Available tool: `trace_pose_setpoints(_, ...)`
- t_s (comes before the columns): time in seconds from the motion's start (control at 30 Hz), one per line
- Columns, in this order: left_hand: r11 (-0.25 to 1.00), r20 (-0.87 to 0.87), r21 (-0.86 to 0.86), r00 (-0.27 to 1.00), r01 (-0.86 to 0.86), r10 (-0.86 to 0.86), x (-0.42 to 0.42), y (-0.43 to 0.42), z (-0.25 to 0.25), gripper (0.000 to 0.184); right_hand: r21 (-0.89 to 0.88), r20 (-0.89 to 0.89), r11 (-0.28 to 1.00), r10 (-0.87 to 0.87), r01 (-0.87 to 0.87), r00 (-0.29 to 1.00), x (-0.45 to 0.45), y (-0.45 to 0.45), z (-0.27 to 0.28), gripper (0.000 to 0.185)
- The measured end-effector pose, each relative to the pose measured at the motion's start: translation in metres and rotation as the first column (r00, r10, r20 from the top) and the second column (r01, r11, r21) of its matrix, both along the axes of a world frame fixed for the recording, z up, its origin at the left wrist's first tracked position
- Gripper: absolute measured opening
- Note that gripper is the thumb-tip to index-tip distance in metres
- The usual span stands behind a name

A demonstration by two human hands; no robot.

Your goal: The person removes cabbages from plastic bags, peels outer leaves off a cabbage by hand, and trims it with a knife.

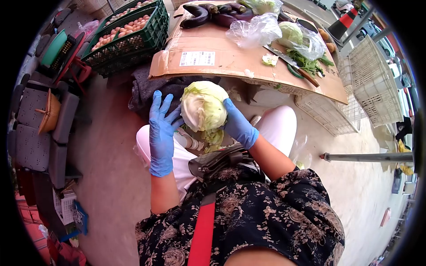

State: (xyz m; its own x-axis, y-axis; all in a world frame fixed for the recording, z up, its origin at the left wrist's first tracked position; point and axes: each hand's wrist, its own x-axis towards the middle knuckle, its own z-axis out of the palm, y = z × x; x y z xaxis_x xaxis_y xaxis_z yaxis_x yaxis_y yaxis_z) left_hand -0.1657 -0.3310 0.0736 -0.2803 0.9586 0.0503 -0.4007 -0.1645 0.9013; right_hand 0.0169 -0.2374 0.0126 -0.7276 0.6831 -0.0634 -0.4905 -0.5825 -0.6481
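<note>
A pale green cabbage point(204, 106) is held up over my lap, in front of the cardboard-topped table. My gloved right hand point(239, 124) grips its right side, with part of the fingers hidden behind it. My gloved left hand point(162, 128) is at its left side, fingers spread and pointing up, the thumb side touching or nearly touching the leaves. Loose cabbage leaves point(213, 138) lie below, between my legs. On the table are a knife point(306, 76) with a wooden handle, a small leaf scrap point(270, 60) and another cabbage point(290, 34) partly in plastic.
Eggplants point(222, 14) and a crumpled clear bag point(255, 31) lie on the cardboard point(177, 44). Green crates point(128, 37) of eggs stand left, near a row of grey seats point(33, 128). White crates point(370, 80) and a metal pole point(368, 157) are at right.
</note>
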Motion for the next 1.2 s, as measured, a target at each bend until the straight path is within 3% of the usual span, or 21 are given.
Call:
trace_pose_setpoints(0.03,0.995,0.077,0.091,0.996,0.034,-0.041,-0.01,0.001,-0.011,0.081,-0.098,0.034,0.995,-0.027,0.03,0.999,-0.001,0.001,0.001,0.074)
trace_pose_setpoints(0.07,0.995,0.154,0.089,0.987,0.04,-0.054,-0.015,0.003,-0.016,0.073,-0.189,-0.068,0.982,0.004,-0.017,0.998,-0.001,0.003,0.004,0.076)
trace_pose_setpoints(0.13,0.994,-0.005,0.004,0.994,-0.109,0.109,-0.016,0.012,-0.028,0.069,-0.348,-0.28,0.927,0.039,-0.139,0.959,0.0,0.006,0.012,0.079)
trace_pose_setpoints(0.17,0.991,-0.062,-0.013,0.989,-0.135,0.134,-0.014,0.015,-0.035,0.067,-0.394,-0.274,0.909,0.022,-0.133,0.961,-0.003,0.006,0.013,0.084)
trace_pose_setpoints(0.23,0.98,-0.178,-0.045,0.967,-0.192,0.182,-0.007,0.02,-0.045,0.065,-0.357,-0.367,0.908,0.077,-0.218,0.927,0.001,0.006,0.015,0.084)
trace_pose_setpoints(0.33,0.995,-0.141,-0.059,0.987,-0.086,0.077,0.003,0.024,-0.045,0.085,-0.374,-0.403,0.891,0.095,-0.259,0.91,0.0,0.005,0.018,0.083)
trace_pose_setpoints(0.4,1.0,-0.246,0.018,0.969,0.003,0.001,0.007,0.024,-0.048,0.116,-0.406,-0.412,0.87,0.1,-0.281,0.906,-0.001,0.004,0.018,0.083)
trace_pose_setpoints(0.47,0.97,-0.339,0.228,0.941,0.085,-0.003,0.024,0.026,-0.04,0.107,-0.425,-0.438,0.851,0.107,-0.31,0.893,0.001,0.003,0.017,0.084)
trace_pose_setpoints(0.53,0.979,-0.291,0.154,0.953,0.136,-0.086,0.034,0.03,-0.034,0.12,-0.43,-0.508,0.816,0.134,-0.386,0.851,0.006,0.008,-0.006,0.086)
trace_pose_setpoints(0.6,0.993,-0.16,0.1,0.986,0.063,-0.047,0.038,0.033,-0.046,0.116,-0.356,-0.174,0.914,0.14,-0.195,0.975,0.012,0.002,0.009,0.082)
trace_pose_setpoints(0.7,0.985,-0.268,0.158,0.956,-0.075,0.116,0.047,0.033,-0.052,0.101,-0.286,-0.072,0.927,0.231,-0.242,0.97,0.024,0.01,0.015,0.078)
trace_pose_setpoints(0.8,0.959,-0.391,0.269,0.901,-0.087,0.191,0.054,0.037,-0.064,0.103,-0.228,-0.084,0.965,0.112,-0.128,0.99,0.026,0.019,-0.017,0.076)
trace_pose_setpoints(0.9,0.968,-0.468,0.25,0.877,0.018,0.105,0.062,0.046,-0.057,0.111,-0.213,-0.144,0.975,0.029,-0.059,0.989,0.037,0.023,-0.015,0.076)
trace_pose_setpoints(1.0,0.957,-0.306,0.239,0.948,0.163,-0.085,0.063,0.061,-0.048,0.11,-0.224,-0.227,0.975,-0.063,0.011,0.972,0.053,0.027,-0.015,0.079)
trace_pose_setpoints(1.03,0.947,-0.311,0.246,0.942,0.207,-0.126,0.064,0.068,-0.048,0.095,-0.249,-0.272,0.968,-0.077,0.007,0.959,0.062,0.03,-0.017,0.08)
trace_pose_setpoints(1.13,0.968,-0.249,0.115,0.95,0.223,-0.19,0.065,0.088,-0.04,0.074,-0.323,-0.39,0.947,-0.127,-0.006,0.912,0.093,0.039,-0.02,0.082)
trace_pose_setpoints(1.17,0.977,-0.277,0.072,0.945,0.202,-0.175,0.065,0.098,-0.04,0.059,-0.327,-0.392,0.944,-0.173,0.039,0.904,0.103,0.044,-0.02,0.083)
trace_pose_setpoints(1.2,0.978,-0.291,0.056,0.94,0.2,-0.176,0.066,0.109,-0.041,0.055,-0.332,-0.392,0.94,-0.218,0.084,0.894,0.113,0.048,-0.018,0.084)
